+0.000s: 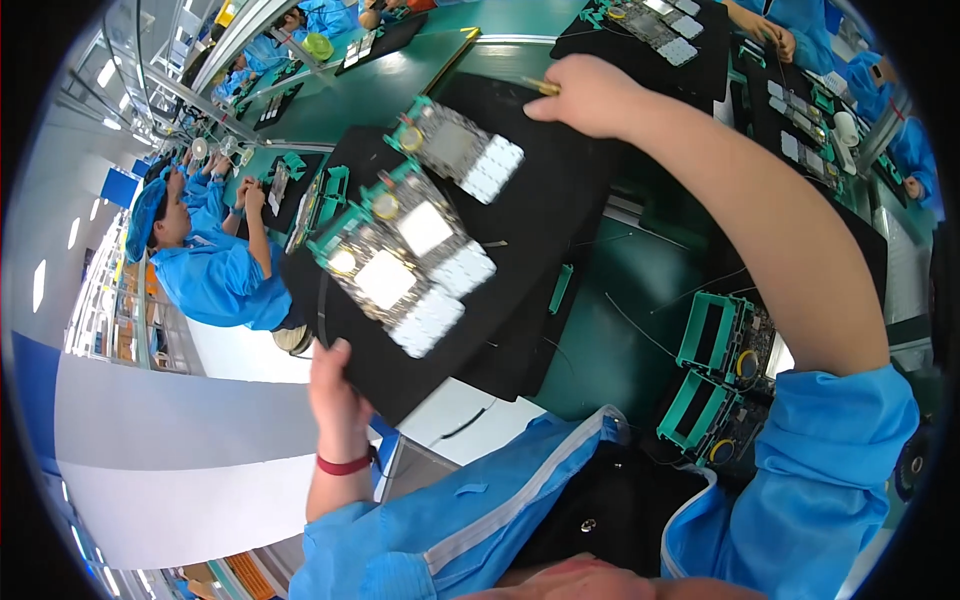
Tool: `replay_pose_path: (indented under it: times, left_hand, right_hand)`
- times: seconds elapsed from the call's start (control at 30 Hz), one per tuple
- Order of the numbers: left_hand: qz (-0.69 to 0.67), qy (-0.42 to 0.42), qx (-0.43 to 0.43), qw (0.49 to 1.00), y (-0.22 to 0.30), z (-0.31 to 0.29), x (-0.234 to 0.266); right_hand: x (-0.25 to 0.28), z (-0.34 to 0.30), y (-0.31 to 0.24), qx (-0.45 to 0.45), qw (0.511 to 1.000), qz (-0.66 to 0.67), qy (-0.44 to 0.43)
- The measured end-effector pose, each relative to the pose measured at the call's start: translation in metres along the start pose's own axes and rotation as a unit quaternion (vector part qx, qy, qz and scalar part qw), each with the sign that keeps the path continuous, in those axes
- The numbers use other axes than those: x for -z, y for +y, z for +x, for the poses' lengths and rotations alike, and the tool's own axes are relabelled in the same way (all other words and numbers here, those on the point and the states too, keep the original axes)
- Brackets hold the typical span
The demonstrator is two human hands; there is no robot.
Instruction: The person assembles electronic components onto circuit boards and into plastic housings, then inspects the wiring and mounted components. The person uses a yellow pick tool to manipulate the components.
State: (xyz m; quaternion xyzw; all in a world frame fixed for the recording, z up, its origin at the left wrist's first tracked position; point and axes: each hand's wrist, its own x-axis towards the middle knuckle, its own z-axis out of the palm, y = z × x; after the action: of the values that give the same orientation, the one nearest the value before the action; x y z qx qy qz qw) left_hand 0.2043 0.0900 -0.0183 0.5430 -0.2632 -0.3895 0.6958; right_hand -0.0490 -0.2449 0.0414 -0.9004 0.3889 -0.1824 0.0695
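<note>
A black mat (525,210) is tilted over the bench. Three circuit boards lie on it: one board (378,280) nearest me, a middle board (430,228) beside it, and a farther board (455,148). Each has a white block of keys at one end and green plastic at the other. My left hand (342,398) is closed on the mat's near left edge, thumb on top. At the far right edge my right hand (590,95) grips the mat, its underside fingers hidden. A thin brass-coloured tool (540,86) sticks out from that hand.
Right of me, two green plastic frames (705,335) with boards lie on the green bench (620,290). Another black mat (690,65) with boards lies beyond my right arm. A person in blue (215,250) sits at the left; others work farther along. Thin wires lie about the bench.
</note>
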Motion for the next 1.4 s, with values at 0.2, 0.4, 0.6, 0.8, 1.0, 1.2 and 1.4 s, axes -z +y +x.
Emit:
replay_pose_path:
  times: [0.2, 0.4, 0.6, 0.8, 1.0, 1.2, 1.4]
  left_hand:
    - [-0.088, 0.006, -0.081, 0.993, -0.026, 0.0, -0.005]
    - [-0.108, -0.12, -0.125, 0.979, -0.039, 0.004, -0.002]
    - [-0.192, -0.181, -0.182, 0.947, -0.055, 0.013, -0.001]
    - [-0.279, -0.387, -0.237, 0.846, -0.13, 0.038, -0.008]
    - [-0.284, -0.125, -0.088, 0.947, -0.153, 0.047, -0.042]
    - [-0.257, -0.146, -0.058, 0.953, -0.126, 0.068, -0.046]
    - [-0.283, -0.201, -0.006, 0.938, -0.098, 0.104, -0.049]
  right_hand:
    - [-0.015, -0.028, 0.01, -0.11, 0.984, 0.12, 0.068]
    - [0.004, -0.048, 0.013, -0.092, 0.97, 0.166, 0.152]
    - [-0.012, -0.074, 0.018, -0.153, 0.941, 0.3, 0.035]
    - [-0.057, -0.169, -0.005, -0.182, 0.748, 0.637, 0.012]
    - [-0.043, -0.206, -0.047, -0.156, 0.726, 0.668, 0.046]
    - [-0.044, -0.217, -0.036, -0.122, 0.562, 0.809, 0.12]
    - [-0.059, -0.148, 0.02, -0.271, 0.372, 0.882, 0.104]
